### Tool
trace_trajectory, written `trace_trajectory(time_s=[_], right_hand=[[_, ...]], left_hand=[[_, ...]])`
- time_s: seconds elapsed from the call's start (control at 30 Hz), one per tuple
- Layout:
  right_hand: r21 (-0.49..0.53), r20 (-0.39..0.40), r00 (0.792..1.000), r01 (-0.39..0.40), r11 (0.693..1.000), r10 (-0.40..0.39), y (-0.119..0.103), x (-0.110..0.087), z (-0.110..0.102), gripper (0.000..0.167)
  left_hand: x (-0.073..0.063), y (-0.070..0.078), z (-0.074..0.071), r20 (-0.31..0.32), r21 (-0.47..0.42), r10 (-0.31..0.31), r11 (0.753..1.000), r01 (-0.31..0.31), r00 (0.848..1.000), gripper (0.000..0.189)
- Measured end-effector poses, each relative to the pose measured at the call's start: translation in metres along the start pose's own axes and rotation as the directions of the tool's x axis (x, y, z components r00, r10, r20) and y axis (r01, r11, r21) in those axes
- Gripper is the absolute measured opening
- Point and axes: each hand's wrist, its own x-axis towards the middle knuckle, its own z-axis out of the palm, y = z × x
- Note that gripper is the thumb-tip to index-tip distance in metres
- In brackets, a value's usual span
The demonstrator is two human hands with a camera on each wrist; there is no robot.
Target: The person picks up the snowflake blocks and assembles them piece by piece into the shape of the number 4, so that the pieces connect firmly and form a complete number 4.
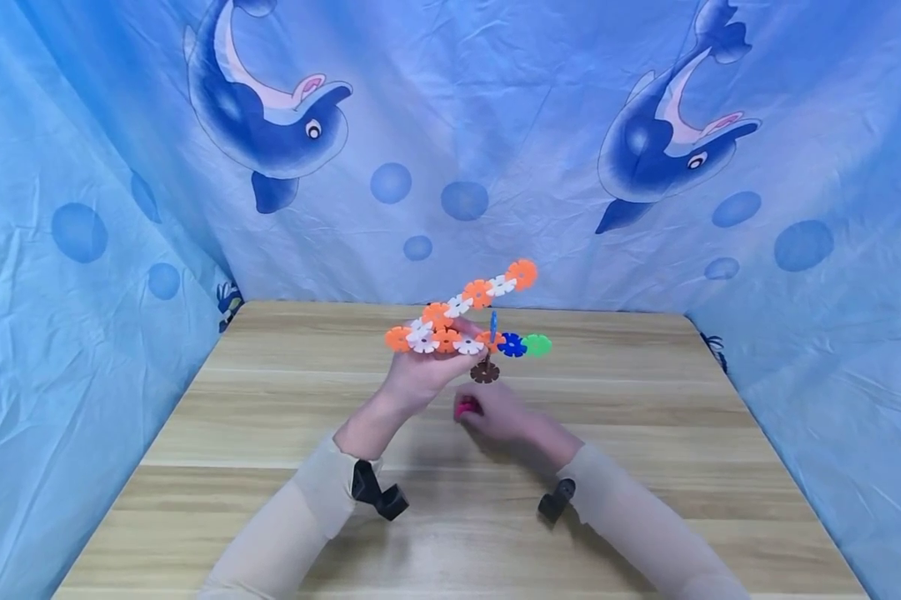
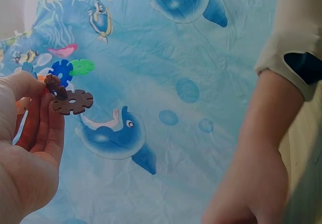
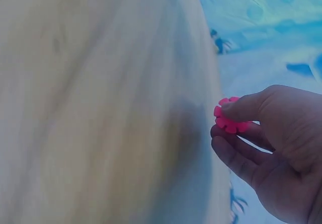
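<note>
My left hand (image 1: 422,377) holds up a chain of notched plastic discs (image 1: 446,340) above the table, pinching it near the brown pieces. Orange and white discs alternate along two arms of the chain, which meet at the left. At its right end are a dark blue disc (image 1: 513,344) and a green disc (image 1: 538,345). A brown disc (image 2: 73,102) juts out by the left fingertips in the left wrist view. Lower and to the right, my right hand (image 1: 497,411) pinches a single pink notched disc (image 3: 231,115) between thumb and fingers, apart from the chain.
The wooden table (image 1: 270,400) spreads under both hands. Blue curtains with dolphins (image 1: 465,117) hang behind it and along both sides. A black wrist mount (image 1: 378,492) sits on the left sleeve, another mount (image 1: 557,502) on the right.
</note>
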Motion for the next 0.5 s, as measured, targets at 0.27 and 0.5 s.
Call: trace_trajectory(time_s=[0.27,0.5], right_hand=[[-0.059,-0.158,0.984,-0.095,0.994,0.085,0.017,-0.022,-0.058,0.006],[0.116,-0.367,0.923,-0.076,0.99,0.114,0.008,-0.037,-0.107,0.034]], left_hand=[[0.002,0.001,-0.002,0.015,0.034,0.025,0.999,-0.025,1.0,0.02],[0.004,-0.002,0.002,0.021,-0.056,0.021,0.998,-0.02,1.0,0.014]])
